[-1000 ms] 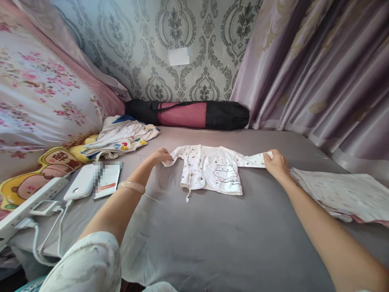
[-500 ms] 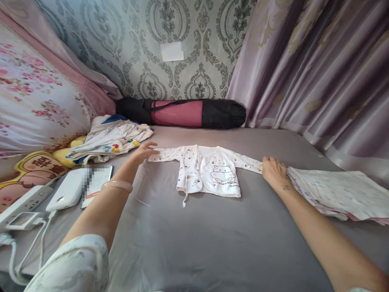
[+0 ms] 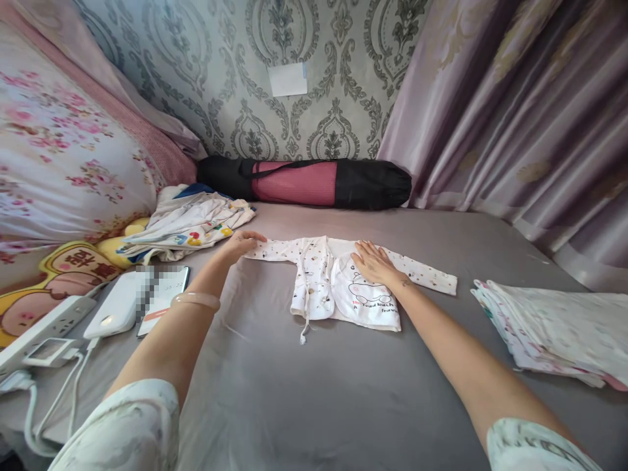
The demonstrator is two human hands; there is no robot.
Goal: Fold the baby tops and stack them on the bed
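A small white baby shirt [image 3: 314, 281] lies spread on the bed, with a wrap front, a tie string hanging below its hem and a hippo-like animal print. Its long sleeves stretch out to both sides. My left hand [image 3: 244, 244] pinches the cuff of the sleeve on the left. Flat on the upper chest of the shirt, near the shoulder on the right, rests my right hand [image 3: 375, 263], fingers extended and holding nothing. The right-side sleeve lies loose past it.
Folded cloths [image 3: 559, 327] are stacked at the right on the grey bed sheet [image 3: 304, 405]. Rumpled clothes [image 3: 196, 222], a phone [image 3: 169, 294], a white power bank [image 3: 115, 304] and a power strip [image 3: 49, 330] with cables lie left. A black-and-pink rolled bag [image 3: 294, 183] lies along the wall.
My right hand has let go of the right-side cuff and moved left onto the shirt's chest, its fingers now flat. My left hand stays at the other cuff. The view has shifted slightly.
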